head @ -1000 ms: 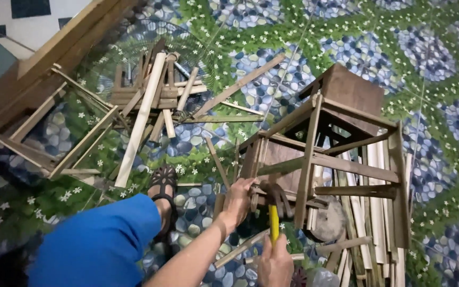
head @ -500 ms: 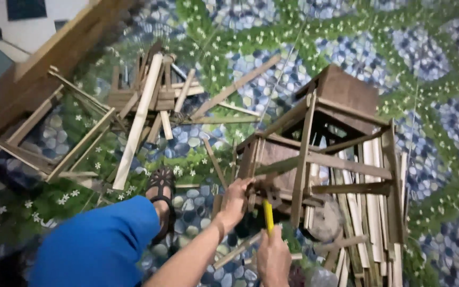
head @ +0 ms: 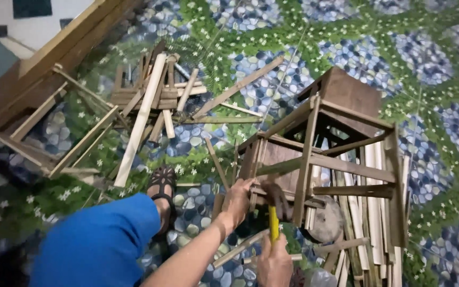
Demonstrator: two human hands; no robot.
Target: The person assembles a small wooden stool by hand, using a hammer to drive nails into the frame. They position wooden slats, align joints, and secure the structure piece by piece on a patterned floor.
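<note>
patterned floor mat point(head: 431, 64) strewn with wood slats point(head: 139, 119) around stool frame point(head: 336, 159)

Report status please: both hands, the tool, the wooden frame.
Left hand grips wooden stool frame at lower rail. Right hand holds yellow-handled hammer, head at the frame. Loose wooden slats lie beside.

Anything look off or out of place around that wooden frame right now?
The wooden stool frame lies tipped on its side on the patterned floor mat, not upright. Loose wooden slats lie scattered at upper left. The left hand steadies the frame; the right hand holds a yellow-handled hammer.
</note>
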